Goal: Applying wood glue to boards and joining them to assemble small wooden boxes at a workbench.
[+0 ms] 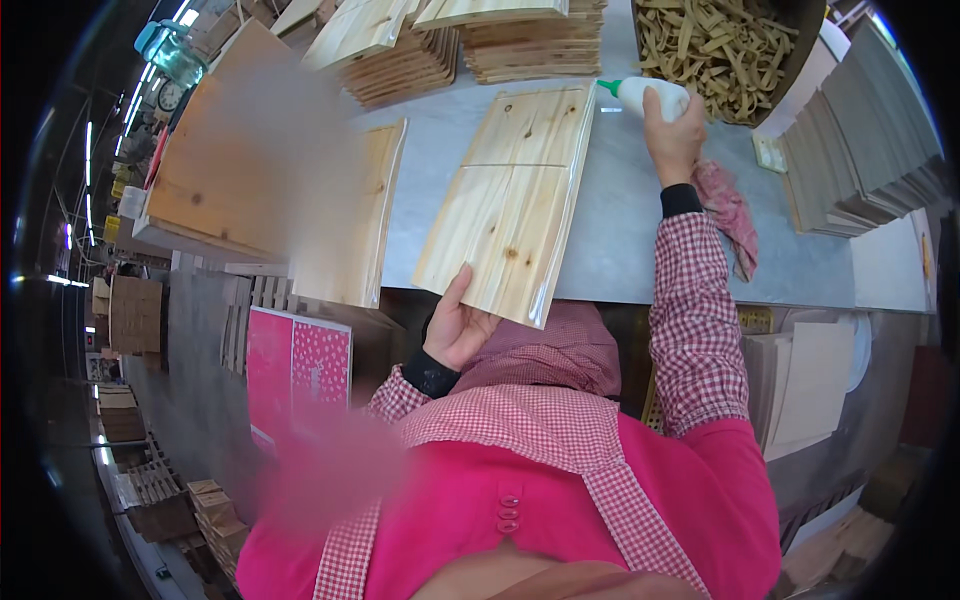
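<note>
My left hand (461, 327) grips the near end of a pale wooden panel (520, 215), thumb on top and fingers underneath. The panel has a groove across it and dark knots; its far part lies over the grey-blue table (615, 240), its near end juts past the table's edge. In my right hand (675, 135) is a white glue bottle (640, 97) with a green nozzle, tipped sideways. That nozzle points left, close to the panel's far right corner. A crumpled pink cloth (728, 210) lies just below my right wrist.
Stacked wooden panels (530, 50) stand at the table's back. A box of thin wood strips (710, 60) sits at the back right, with grey boards (865, 135) stacked beyond it. Another panel (385, 210) and a large brown board (220, 150) are on the left.
</note>
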